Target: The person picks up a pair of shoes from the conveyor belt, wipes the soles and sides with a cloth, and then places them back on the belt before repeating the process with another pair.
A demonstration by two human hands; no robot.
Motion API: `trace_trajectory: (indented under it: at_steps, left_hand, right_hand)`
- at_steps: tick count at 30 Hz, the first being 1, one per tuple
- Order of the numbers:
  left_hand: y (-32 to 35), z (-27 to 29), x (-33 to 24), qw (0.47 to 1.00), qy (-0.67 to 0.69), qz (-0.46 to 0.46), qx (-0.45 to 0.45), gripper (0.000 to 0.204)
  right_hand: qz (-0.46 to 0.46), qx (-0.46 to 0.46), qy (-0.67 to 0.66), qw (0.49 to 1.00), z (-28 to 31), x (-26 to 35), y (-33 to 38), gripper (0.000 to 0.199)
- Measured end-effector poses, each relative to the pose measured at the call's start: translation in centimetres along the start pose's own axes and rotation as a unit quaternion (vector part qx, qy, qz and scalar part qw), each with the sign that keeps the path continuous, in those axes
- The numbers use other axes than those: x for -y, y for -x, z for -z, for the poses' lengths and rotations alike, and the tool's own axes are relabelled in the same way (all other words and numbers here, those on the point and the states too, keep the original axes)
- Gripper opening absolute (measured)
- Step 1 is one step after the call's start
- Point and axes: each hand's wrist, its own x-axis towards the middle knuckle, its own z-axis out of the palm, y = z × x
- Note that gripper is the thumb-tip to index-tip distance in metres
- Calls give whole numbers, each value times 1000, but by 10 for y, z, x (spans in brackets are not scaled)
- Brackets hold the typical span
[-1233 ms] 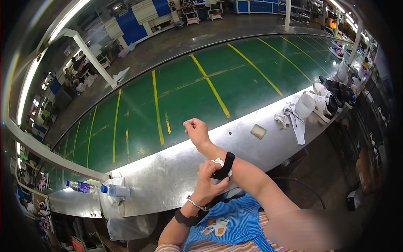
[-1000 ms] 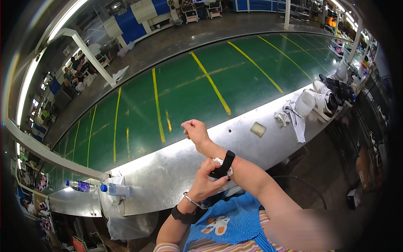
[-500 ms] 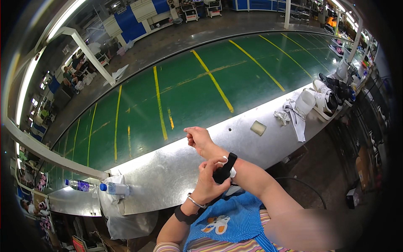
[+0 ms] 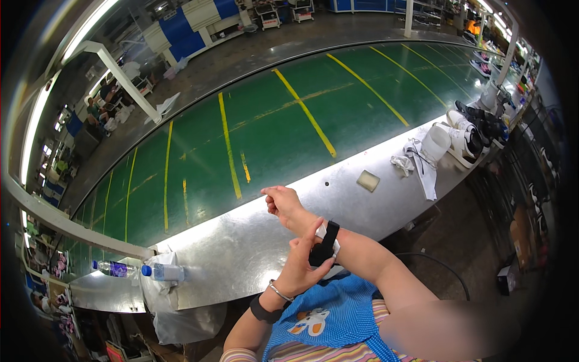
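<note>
My right hand [image 4: 283,202] hovers over the near edge of the green belt. Its fingers are loosely curled with the index finger pointing left, and nothing shows in them. Around my right wrist is a black wristband [image 4: 325,244] with a piece of white material [image 4: 321,227] under it. My left hand [image 4: 300,263] reaches across to this band, index finger along its upper side and thumb at its lower side, with the band between them. The left wrist wears a silver bracelet [image 4: 281,292] and another black band [image 4: 265,311].
A steel ledge [image 4: 241,259] runs along the green conveyor belt [image 4: 265,139]. On it lie a pale block [image 4: 368,181], crumpled white paper [image 4: 402,163], white sneakers [image 4: 461,142] and black shoes [image 4: 482,123]. Two plastic bottles [image 4: 164,272] lie at the left by a plastic bag [image 4: 181,323].
My left index finger has straightened and the hand has spread a little wider around the wristband. My right hand stays almost in place.
</note>
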Motion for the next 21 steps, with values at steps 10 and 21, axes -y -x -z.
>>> trace_trajectory:
  at_steps: [10, 21]
  left_hand:
    - [0, -14, 5, 991, -18, -17, -132, 79]
    - [-6, -11, -2, 946, -224, -83, -218, 77]
  right_hand:
    - [1, -6, 33, 999, 9, -10, -3, 10]
    - [-24, -3, -167, 986, 28, 14, -19, 9]
